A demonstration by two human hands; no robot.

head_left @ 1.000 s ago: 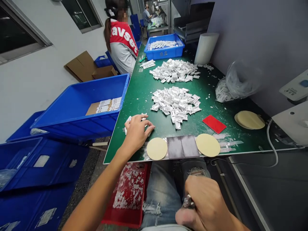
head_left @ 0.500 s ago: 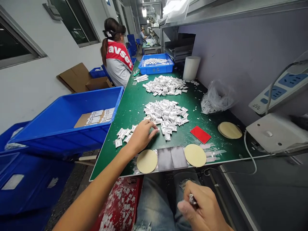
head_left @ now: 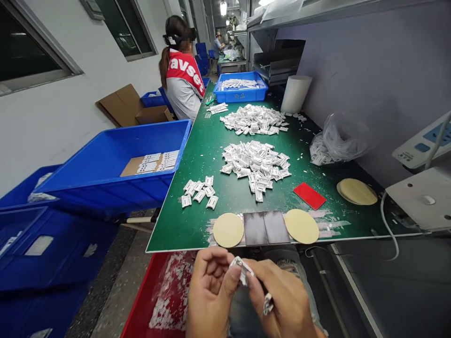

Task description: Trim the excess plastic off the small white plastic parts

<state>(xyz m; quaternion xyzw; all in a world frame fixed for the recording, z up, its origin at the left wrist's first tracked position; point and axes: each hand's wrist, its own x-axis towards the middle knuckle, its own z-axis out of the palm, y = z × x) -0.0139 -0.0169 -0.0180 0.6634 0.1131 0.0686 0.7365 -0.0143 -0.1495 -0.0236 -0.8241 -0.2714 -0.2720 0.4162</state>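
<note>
My left hand [head_left: 209, 293] and my right hand [head_left: 282, 300] meet over my lap, below the table's front edge. Together they pinch a small white plastic part [head_left: 241, 268] between thumbs and fingers. My right hand also grips a small metal tool [head_left: 268, 304] in its palm. On the green table [head_left: 207, 141], a short row of white parts [head_left: 199, 191] lies at the left. A larger pile of white parts [head_left: 256, 162] sits in the middle, with another pile [head_left: 253, 118] farther back.
Two tan discs [head_left: 228, 230] [head_left: 301, 226] flank grey sanding pads [head_left: 266, 227] at the front edge; a red card [head_left: 309, 195] and a disc stack [head_left: 356, 191] lie right. A red tray [head_left: 155, 300] sits below. Blue bins [head_left: 105, 164] stand left. A co-worker [head_left: 181, 77] sits farther along.
My left hand left the table, leaving a row of parts there, and came down to my lap with one part. My right hand rose to meet it.
</note>
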